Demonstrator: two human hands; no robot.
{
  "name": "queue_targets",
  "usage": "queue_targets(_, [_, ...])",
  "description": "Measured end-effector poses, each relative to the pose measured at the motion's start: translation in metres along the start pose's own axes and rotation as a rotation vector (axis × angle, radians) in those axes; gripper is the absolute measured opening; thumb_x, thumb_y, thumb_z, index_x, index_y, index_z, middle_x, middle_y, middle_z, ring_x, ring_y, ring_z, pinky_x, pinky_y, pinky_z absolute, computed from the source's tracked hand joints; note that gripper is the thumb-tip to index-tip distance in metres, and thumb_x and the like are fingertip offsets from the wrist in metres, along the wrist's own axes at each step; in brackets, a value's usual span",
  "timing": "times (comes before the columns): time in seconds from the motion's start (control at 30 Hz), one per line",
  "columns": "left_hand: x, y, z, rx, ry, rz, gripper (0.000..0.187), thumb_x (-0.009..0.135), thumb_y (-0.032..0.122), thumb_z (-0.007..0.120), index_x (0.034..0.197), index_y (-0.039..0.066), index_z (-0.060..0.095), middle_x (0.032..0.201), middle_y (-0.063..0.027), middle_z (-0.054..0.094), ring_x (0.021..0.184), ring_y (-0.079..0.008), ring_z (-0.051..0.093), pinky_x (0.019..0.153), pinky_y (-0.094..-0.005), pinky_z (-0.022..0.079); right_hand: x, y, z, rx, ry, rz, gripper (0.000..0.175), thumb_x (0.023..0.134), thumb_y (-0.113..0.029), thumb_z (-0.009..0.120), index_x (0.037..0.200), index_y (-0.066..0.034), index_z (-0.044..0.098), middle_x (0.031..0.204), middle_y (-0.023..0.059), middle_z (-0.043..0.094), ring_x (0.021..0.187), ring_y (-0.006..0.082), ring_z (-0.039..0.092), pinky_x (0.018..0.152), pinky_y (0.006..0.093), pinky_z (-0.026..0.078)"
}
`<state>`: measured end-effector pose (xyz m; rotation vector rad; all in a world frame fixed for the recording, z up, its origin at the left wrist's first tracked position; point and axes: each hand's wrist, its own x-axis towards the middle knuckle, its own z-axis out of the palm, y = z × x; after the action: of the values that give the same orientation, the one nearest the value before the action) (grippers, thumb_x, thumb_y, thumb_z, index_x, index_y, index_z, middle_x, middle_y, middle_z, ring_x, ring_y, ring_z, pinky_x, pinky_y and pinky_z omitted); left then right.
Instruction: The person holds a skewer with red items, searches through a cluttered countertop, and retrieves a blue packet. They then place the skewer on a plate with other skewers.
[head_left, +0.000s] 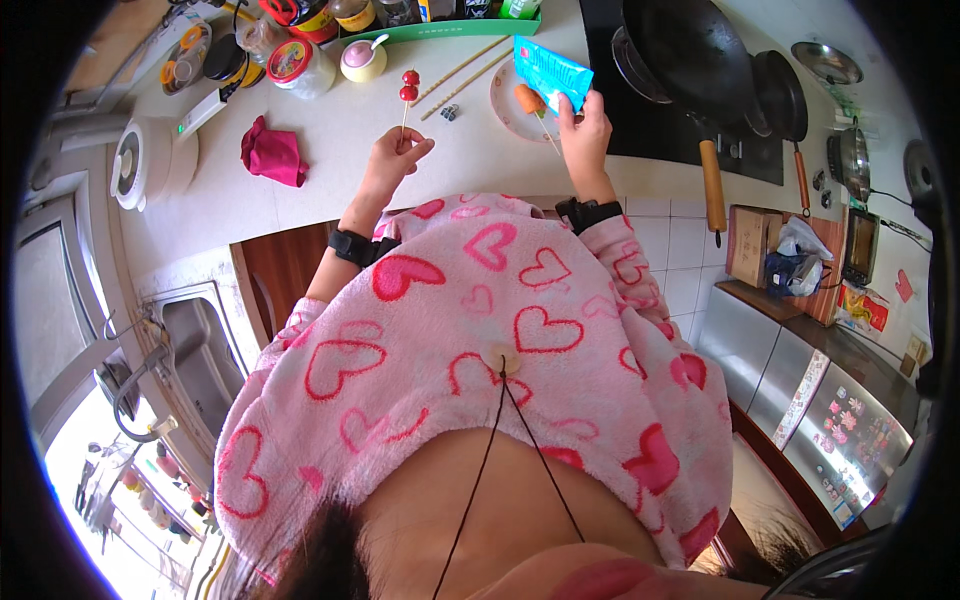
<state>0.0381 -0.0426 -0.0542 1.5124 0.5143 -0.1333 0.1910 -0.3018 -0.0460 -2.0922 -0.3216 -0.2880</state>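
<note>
My left hand pinches the lower end of a thin wooden skewer. Two glossy red balls, perhaps fruit, are threaded at its top. In my right hand is a blue printed packet, held over a white patterned plate. On that plate lies an orange-brown sausage-like piece on a stick, partly covered by the packet and my fingers. A pair of wooden chopsticks rests left of the plate, with a small dark metal clip close by.
A crumpled magenta cloth and a white appliance are at left. Behind stand a red-lidded jar, a yellow sugar pot and a green tray of bottles. A wok sits on the black hob at right.
</note>
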Motion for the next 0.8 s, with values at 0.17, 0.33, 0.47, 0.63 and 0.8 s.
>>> queue_targets(0.17, [0.002, 0.0, 0.0, 0.003, 0.0, 0.023, 0.021, 0.084, 0.02, 0.071, 0.087, 0.004, 0.057, 0.063, 0.0066, 0.044, 0.055, -0.0037, 0.04, 0.05, -0.0202, 0.035, 0.003, 0.003, 0.001, -0.083, -0.028, -0.088, 0.025, 0.085, -0.02, 0.065, 0.098, -0.0018, 0.055, 0.078, 0.0202, 0.063, 0.062, 0.0375, 0.06, 0.054, 0.0438, 0.047])
queue_targets(0.33, [0.001, 0.002, 0.003, 0.01, -0.01, -0.013, 0.018, 0.087, 0.018, 0.068, 0.09, 0.005, 0.057, 0.065, 0.0076, 0.043, 0.055, -0.0032, 0.038, 0.05, -0.0196, 0.032, -0.001, 0.008, 0.002, -0.14, -0.079, -0.002, 0.027, 0.086, -0.023, 0.065, 0.101, -0.0021, 0.056, 0.076, 0.0182, 0.063, 0.062, 0.0333, 0.061, 0.055, 0.0409, 0.048])
queue_targets(0.47, [-0.001, 0.006, 0.007, 0.037, -0.033, 0.027, 0.018, 0.087, 0.018, 0.068, 0.089, 0.005, 0.057, 0.064, 0.0076, 0.042, 0.055, -0.0032, 0.039, 0.05, -0.0197, 0.032, -0.004, 0.013, 0.005, 0.026, 0.034, -0.079, 0.028, 0.087, -0.023, 0.064, 0.104, -0.003, 0.056, 0.073, 0.0178, 0.062, 0.059, 0.0337, 0.061, 0.053, 0.0418, 0.047])
queue_targets(0.63, [0.001, 0.008, 0.008, 0.047, -0.028, 0.014, 0.017, 0.087, 0.018, 0.068, 0.088, 0.005, 0.056, 0.064, 0.0076, 0.043, 0.056, -0.0027, 0.039, 0.051, -0.0193, 0.032, -0.002, 0.017, 0.007, -0.046, -0.029, -0.066, 0.028, 0.087, -0.022, 0.064, 0.103, -0.0014, 0.055, 0.077, 0.0177, 0.062, 0.058, 0.0333, 0.06, 0.052, 0.0414, 0.047])
queue_targets(0.8, [0.005, 0.008, 0.009, 0.034, -0.015, 0.06, 0.018, 0.089, 0.022, 0.066, 0.09, 0.005, 0.06, 0.068, 0.0067, 0.048, 0.058, -0.0032, 0.041, 0.052, -0.0195, 0.034, -0.006, 0.019, 0.001, 0.021, 0.042, -0.028, 0.026, 0.087, -0.02, 0.064, 0.1, -0.0004, 0.054, 0.077, 0.017, 0.064, 0.06, 0.0284, 0.064, 0.052, 0.0378, 0.05])
